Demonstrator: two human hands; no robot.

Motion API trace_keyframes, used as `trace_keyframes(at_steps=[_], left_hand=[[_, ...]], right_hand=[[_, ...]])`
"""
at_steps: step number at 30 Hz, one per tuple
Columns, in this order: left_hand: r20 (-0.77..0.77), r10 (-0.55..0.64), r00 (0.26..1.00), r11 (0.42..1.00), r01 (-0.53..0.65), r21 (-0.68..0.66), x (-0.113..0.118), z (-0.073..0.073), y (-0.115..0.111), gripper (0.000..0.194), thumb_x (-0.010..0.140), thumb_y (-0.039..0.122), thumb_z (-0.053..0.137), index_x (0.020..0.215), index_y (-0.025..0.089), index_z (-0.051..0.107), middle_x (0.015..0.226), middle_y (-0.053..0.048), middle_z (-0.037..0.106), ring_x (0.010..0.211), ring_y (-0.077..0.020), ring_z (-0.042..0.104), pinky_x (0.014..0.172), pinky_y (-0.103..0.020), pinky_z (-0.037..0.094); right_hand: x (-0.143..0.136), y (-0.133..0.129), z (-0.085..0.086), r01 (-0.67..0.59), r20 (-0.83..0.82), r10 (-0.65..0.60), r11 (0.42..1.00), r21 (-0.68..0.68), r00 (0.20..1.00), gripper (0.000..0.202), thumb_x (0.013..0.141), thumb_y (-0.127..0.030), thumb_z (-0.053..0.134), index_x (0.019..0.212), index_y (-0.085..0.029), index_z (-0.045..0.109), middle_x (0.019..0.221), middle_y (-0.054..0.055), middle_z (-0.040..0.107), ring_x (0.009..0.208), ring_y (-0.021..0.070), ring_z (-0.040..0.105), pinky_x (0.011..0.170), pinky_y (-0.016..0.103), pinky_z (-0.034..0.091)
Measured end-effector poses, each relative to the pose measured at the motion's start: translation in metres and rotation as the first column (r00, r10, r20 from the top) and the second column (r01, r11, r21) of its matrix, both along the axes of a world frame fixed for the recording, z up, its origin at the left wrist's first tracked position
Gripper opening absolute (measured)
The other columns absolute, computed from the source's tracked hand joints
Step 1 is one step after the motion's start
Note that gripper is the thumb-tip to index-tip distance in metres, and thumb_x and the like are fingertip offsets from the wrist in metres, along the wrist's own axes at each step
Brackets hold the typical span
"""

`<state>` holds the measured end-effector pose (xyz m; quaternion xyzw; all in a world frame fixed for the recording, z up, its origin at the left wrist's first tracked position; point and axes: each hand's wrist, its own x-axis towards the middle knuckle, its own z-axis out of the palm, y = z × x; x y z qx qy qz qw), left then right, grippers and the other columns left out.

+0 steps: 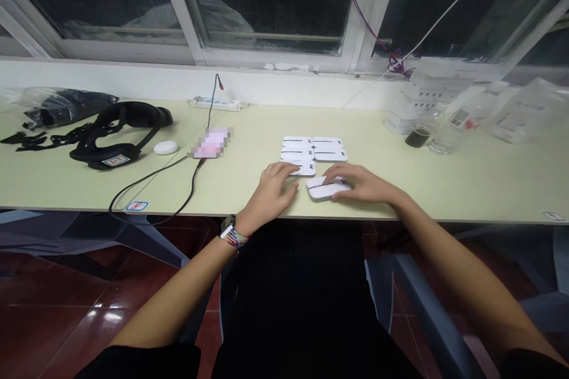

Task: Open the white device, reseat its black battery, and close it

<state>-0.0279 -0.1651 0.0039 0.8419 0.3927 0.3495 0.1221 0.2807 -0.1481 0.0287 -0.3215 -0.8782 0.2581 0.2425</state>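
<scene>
In the head view, a flat white rounded card (322, 191) is at the table's near edge, tilted a little. It has a dark line and a small black letter mark. My right hand (362, 183) is closed on it, thumb at the near edge and fingers over the top. My left hand (271, 189) rests beside it with fingertips on another white card (306, 170), thumb held apart. Beyond both hands, several like cards lie flat in two columns, among them a far-left card (296, 141) and a right-hand card (329, 155). My fingers hide parts of both touched cards.
Left on the pale table (258, 124) are a black headset (120, 136), a white oval case (166, 147) and a phone (212, 143) on cables. A power strip (217, 104) lies by the wall. White boxes (427, 95), a dark-liquid cup (416, 138) and a clear bottle (444, 139) stand right.
</scene>
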Motion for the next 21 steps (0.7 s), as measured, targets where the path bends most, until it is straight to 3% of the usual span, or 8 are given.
trace_keyframes(at_steps=[3,7,11,16,21], left_hand=[[-0.098,0.077,0.992,0.997,-0.079,-0.022,-0.001,-0.008,0.003,0.034,0.105,0.024,0.060,0.138,0.024,0.065,0.148,-0.012,0.063,0.143,-0.0352,0.054,0.123,-0.061,0.044],[-0.149,0.078,0.986,0.997,-0.079,-0.003,0.000,-0.010,0.001,0.036,0.104,0.022,0.059,0.139,0.022,0.065,0.150,-0.013,0.060,0.144,-0.0358,0.052,0.124,-0.060,0.043],[-0.158,0.069,0.985,0.997,-0.064,0.034,0.001,-0.010,-0.002,0.038,0.103,0.021,0.059,0.141,0.023,0.062,0.151,-0.014,0.059,0.144,-0.0363,0.052,0.122,-0.061,0.045],[-0.167,0.072,0.983,0.997,-0.064,0.052,0.002,-0.009,-0.004,0.037,0.103,0.020,0.058,0.139,0.024,0.062,0.149,-0.014,0.060,0.143,-0.0375,0.053,0.119,-0.062,0.047],[-0.179,0.071,0.981,0.996,-0.061,0.063,0.004,-0.007,-0.005,0.036,0.103,0.021,0.056,0.139,0.022,0.061,0.148,-0.015,0.060,0.142,-0.0378,0.053,0.118,-0.062,0.048]], right_hand=[[0.012,0.048,0.006,0.165,-0.040,-0.164,0.986,0.022,0.986,0.033,0.089,-0.043,0.081,0.120,-0.030,0.079,0.131,0.007,0.075,0.125,0.0344,0.067,0.112,0.054,0.051],[0.014,0.120,0.004,0.415,-0.025,-0.414,0.907,0.069,0.910,0.030,0.079,-0.031,0.080,0.108,-0.024,0.082,0.125,0.011,0.074,0.124,0.0366,0.064,0.114,0.056,0.048],[0.007,0.173,-0.006,0.477,-0.030,-0.478,0.878,-0.043,0.878,0.031,0.076,-0.027,0.074,0.107,-0.023,0.081,0.130,0.011,0.075,0.126,0.0356,0.064,0.113,0.054,0.051],[0.006,0.199,-0.013,0.475,-0.009,-0.479,0.874,-0.107,0.878,0.037,0.078,-0.025,0.067,0.112,-0.022,0.081,0.137,0.011,0.075,0.131,0.0331,0.066,0.113,0.049,0.054],[0.008,0.195,-0.020,0.495,0.040,-0.493,0.865,-0.087,0.869,0.046,0.086,-0.022,0.062,0.127,-0.022,0.081,0.152,0.011,0.070,0.141,0.0337,0.062,0.122,0.051,0.046]])
